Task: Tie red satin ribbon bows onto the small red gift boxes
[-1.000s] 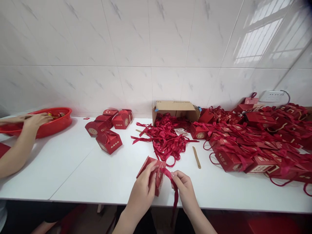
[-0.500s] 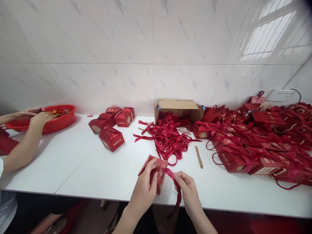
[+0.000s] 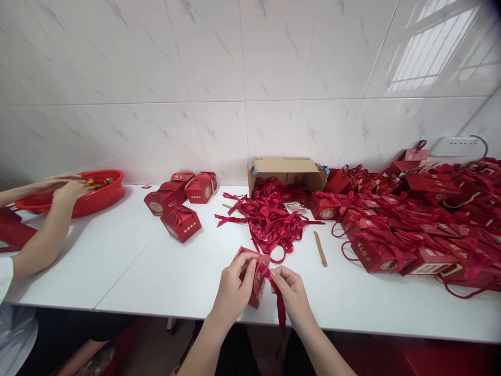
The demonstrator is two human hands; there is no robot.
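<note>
Box (image 3: 259, 289) sits on the near side of the ribbon pile (image 3: 274, 222), the fingers of the left hand (image 3: 234, 286) clamped over its top. The right hand (image 3: 291, 293) pinches its ribbon (image 3: 281, 307). Right of the pile lies a stick (image 3: 320, 249).

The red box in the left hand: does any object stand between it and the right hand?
Nothing visible blocks the way. Only the red ribbon spans the gap, running from the red box to the right hand. The left hand covers part of the box.
</note>
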